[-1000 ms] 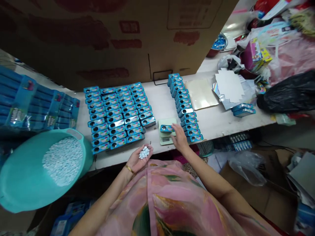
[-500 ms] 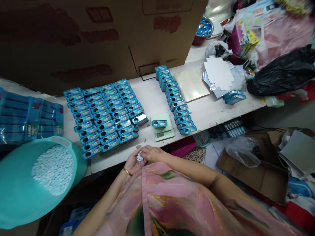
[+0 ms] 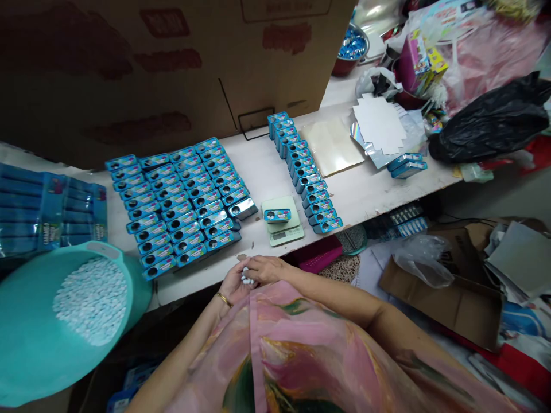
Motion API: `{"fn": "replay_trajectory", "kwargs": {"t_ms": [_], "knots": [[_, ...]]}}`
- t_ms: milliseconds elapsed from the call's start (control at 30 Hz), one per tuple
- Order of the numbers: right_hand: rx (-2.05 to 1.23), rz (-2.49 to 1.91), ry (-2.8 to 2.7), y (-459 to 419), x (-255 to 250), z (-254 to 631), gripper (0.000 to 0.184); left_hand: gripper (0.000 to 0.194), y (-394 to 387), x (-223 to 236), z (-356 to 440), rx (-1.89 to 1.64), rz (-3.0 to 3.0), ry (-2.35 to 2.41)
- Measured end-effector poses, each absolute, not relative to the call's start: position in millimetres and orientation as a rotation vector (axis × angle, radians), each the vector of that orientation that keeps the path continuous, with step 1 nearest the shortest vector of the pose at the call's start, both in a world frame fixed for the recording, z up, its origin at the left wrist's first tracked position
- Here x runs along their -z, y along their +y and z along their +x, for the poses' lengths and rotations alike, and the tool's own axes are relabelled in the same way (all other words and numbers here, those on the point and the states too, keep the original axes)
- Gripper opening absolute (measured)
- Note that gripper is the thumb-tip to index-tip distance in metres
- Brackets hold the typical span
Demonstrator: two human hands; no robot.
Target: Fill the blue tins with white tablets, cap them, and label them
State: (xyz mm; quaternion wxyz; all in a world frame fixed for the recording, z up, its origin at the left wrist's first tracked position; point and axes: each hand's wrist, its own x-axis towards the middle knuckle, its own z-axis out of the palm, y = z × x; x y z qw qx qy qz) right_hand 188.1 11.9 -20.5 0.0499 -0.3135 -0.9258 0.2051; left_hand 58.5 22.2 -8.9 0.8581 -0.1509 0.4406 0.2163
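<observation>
My left hand is cupped at the table's front edge and holds a small heap of white tablets. My right hand lies over that heap with its fingers pinched into the tablets. Just beyond them a pale green scale carries one blue tin. Left of the scale lies a block of several blue tins in rows. Right of it a single row of blue tins runs toward the back.
A teal basin with loose white tablets sits at the lower left. A large cardboard box walls the back. Blue packs lie far left. White card sheets, two tins and a black bag crowd the right.
My right hand left the tin on the scale and came back to the tablets in my left palm. The view has shifted a little to the right.
</observation>
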Motion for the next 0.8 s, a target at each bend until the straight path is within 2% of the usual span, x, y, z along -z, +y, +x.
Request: {"fn": "replay_trajectory", "kwargs": {"t_ms": [67,200,300,400,600,700,800], "knots": [[-0.530,-1.049,-2.651,16.3,11.9,203.2,0.019,0.022,22.2,9.8,57.7,-0.454,-0.319,0.928],[-0.324,-1.640,-2.100,43.1,-2.7,252.1,0.031,0.024,23.0,11.7,53.6,-0.409,-0.297,0.972],[-0.412,-1.825,-2.149,68.6,-2.3,278.5,0.043,0.023,23.9,14.1,48.0,-0.427,-0.294,0.964],[-0.529,-1.792,-2.338,85.2,0.2,277.9,0.039,0.020,24.0,16.0,40.1,-0.502,-0.331,0.902],[-0.502,-1.548,-2.532,102.3,11.4,220.1,0.036,0.018,21.7,16.5,25.8,-0.626,-0.401,0.869],[-0.496,-1.512,-2.536,109.9,28.0,199.1,0.037,0.018,23.2,14.6,23.4,-0.658,-0.407,0.915],[-0.470,-1.538,-2.429,101.5,35.3,214.2,0.035,0.017,26.2,13.4,21.4,-0.669,-0.405,0.939]]}}
